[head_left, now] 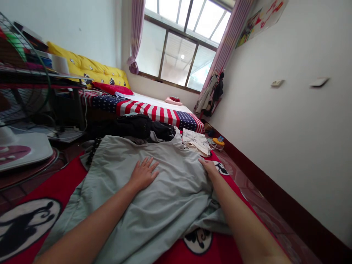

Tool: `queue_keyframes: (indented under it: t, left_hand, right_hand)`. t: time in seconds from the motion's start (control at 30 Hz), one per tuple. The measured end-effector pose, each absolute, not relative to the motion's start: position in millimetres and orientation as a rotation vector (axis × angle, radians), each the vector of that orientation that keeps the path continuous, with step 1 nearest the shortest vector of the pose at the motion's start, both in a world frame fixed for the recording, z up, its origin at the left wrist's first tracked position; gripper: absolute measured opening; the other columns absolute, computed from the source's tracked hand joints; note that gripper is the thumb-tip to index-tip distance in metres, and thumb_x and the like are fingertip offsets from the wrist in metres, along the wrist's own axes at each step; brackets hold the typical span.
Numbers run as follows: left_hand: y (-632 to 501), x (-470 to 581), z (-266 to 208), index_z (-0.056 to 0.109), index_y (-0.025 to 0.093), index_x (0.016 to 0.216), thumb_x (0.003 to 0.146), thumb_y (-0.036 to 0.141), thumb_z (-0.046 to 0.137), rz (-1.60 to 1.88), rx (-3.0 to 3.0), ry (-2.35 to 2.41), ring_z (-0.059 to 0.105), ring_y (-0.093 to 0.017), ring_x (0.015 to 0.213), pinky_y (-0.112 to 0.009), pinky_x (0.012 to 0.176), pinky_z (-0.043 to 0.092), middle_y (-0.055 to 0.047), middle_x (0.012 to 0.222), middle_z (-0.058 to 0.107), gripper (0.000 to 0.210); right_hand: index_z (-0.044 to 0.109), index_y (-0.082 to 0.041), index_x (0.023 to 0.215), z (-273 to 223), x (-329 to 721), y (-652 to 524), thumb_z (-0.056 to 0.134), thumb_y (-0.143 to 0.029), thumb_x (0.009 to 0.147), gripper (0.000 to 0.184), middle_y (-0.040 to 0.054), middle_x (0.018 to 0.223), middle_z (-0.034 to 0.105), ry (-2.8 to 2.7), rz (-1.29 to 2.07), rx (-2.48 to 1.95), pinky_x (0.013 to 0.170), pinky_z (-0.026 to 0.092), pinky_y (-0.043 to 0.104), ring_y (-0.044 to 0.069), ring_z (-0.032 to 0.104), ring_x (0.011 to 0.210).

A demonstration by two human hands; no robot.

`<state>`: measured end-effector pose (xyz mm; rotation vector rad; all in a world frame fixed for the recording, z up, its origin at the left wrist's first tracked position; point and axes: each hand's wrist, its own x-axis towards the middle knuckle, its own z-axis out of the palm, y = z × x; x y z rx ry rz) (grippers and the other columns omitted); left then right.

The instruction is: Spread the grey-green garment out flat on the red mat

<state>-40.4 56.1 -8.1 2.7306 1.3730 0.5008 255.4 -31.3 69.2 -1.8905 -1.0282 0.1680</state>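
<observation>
Daylight comes from the window (178,53) far beyond the left fingers (145,163), where the upper panes (210,22) glare almost white. Soft shadows lie in the grey cloth (154,198) under these fingers. Far to their right, a wall fitting (319,83) is blurred.

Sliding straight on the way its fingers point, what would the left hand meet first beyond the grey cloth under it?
Probably the dark clothes beyond the far edge of the grey cloth; how far the left hand is from them is unclear in this single view.
</observation>
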Motion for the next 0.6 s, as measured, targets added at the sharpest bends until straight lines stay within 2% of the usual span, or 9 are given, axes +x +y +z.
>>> queue_keyframes:
  t: [0.1,0.13,0.2,0.27,0.33,0.47,0.53,0.6]
  left_hand:
    - [55.1,-40.9,-7.6,0.043,0.031,0.141,0.093,0.051,0.036,0.512,2.733,1.368,0.023,-0.028,0.143,-0.052,0.114,0.017,-0.005,0.155,0.031,0.053]
    - [54.6,-41.2,-7.3,0.043,0.031,0.141,0.093,0.051,0.036,0.514,2.733,1.368,0.024,-0.028,0.143,-0.052,0.114,0.017,-0.005,0.155,0.031,0.053]
    - [53.5,-41.4,-6.4,0.044,0.031,0.141,0.093,0.052,0.035,0.516,2.727,1.378,0.024,-0.027,0.143,-0.051,0.114,0.017,-0.004,0.154,0.032,0.053]
    - [52.5,-41.4,-5.7,0.044,0.031,0.140,0.093,0.052,0.035,0.517,2.717,1.389,0.025,-0.027,0.143,-0.050,0.114,0.017,-0.004,0.154,0.033,0.052]
    - [51.9,-41.3,-5.4,0.045,0.032,0.140,0.093,0.052,0.035,0.526,2.710,1.394,0.025,-0.026,0.143,-0.049,0.114,0.017,-0.003,0.154,0.033,0.051]
    - [51.2,-41.4,-5.3,0.044,0.034,0.140,0.092,0.052,0.037,0.542,2.695,1.400,0.025,-0.026,0.143,-0.049,0.115,0.017,-0.002,0.154,0.033,0.051]
    - [50.6,-41.4,-5.0,0.044,0.034,0.140,0.093,0.052,0.037,0.552,2.689,1.395,0.026,-0.026,0.142,-0.049,0.115,0.017,-0.003,0.154,0.034,0.051]
    - [49.9,-41.4,-4.4,0.045,0.034,0.139,0.093,0.052,0.037,0.561,2.689,1.388,0.026,-0.027,0.142,-0.049,0.115,0.017,-0.003,0.153,0.035,0.050]
  right_hand:
    - [0.070,-0.016,0.095,64.5,194.9,-33.8,0.060,-0.038,0.079,0.029,0.0087,0.099,0.069,-1.252,0.078,-1.905,0.080,0.045,0.031,0.023,0.062,0.089]
    - [0.067,-0.019,0.105,59.0,171.4,-39.5,0.057,-0.038,0.082,0.032,0.0088,0.109,0.066,-1.549,-0.010,-1.913,0.081,0.045,0.031,0.022,0.061,0.093]
    - [0.065,-0.021,0.105,46.6,128.0,-55.3,0.056,-0.032,0.084,0.025,0.0087,0.110,0.063,-2.068,-0.107,-1.881,0.079,0.046,0.031,0.022,0.059,0.093]
    - [0.062,-0.019,0.107,37.5,98.1,-71.3,0.050,-0.019,0.086,0.024,0.0115,0.111,0.061,-2.301,-0.214,-1.897,0.078,0.047,0.031,0.023,0.057,0.097]
    - [0.061,-0.017,0.106,36.0,86.4,-81.8,0.044,-0.011,0.087,0.027,0.0126,0.110,0.061,-2.354,-0.238,-1.932,0.078,0.047,0.031,0.022,0.057,0.097]
    - [0.063,-0.020,0.107,55.1,102.7,-83.5,0.039,-0.006,0.087,0.034,0.0068,0.111,0.064,-2.230,-0.069,-1.888,0.082,0.046,0.026,0.016,0.061,0.093]
    - [0.062,-0.021,0.111,67.5,117.2,-78.6,0.041,-0.009,0.088,0.033,0.0060,0.119,0.061,-2.062,-0.112,-1.891,0.086,0.046,0.027,0.017,0.060,0.100]
    - [0.057,-0.021,0.121,74.7,128.8,-72.9,0.053,-0.020,0.086,0.035,0.0081,0.132,0.054,-1.904,-0.232,-1.949,0.092,0.044,0.032,0.022,0.054,0.113]
